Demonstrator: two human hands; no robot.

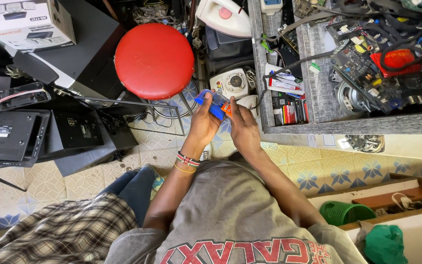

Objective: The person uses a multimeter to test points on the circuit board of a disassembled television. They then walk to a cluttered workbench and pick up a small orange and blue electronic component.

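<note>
An electronics repair workshop: a grey wooden workbench (318, 128) is heaped with green circuit boards (362, 66) and black cables (391, 29), while black opened appliance casings (13, 137) crowd the patterned tiled floor (318, 168).

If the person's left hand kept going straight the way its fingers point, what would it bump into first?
The left hand holds a small blue and orange plastic device and points up-picture. Just beyond lies a cream round-dialled appliance on the floor, probably the first thing met, though depth is unclear; the round red stool sits off to the side.

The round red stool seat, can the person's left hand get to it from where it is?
Probably yes: the round red stool seat sits just beyond the left hand with nothing between, but that hand's grip is full with a blue plastic gadget.
</note>
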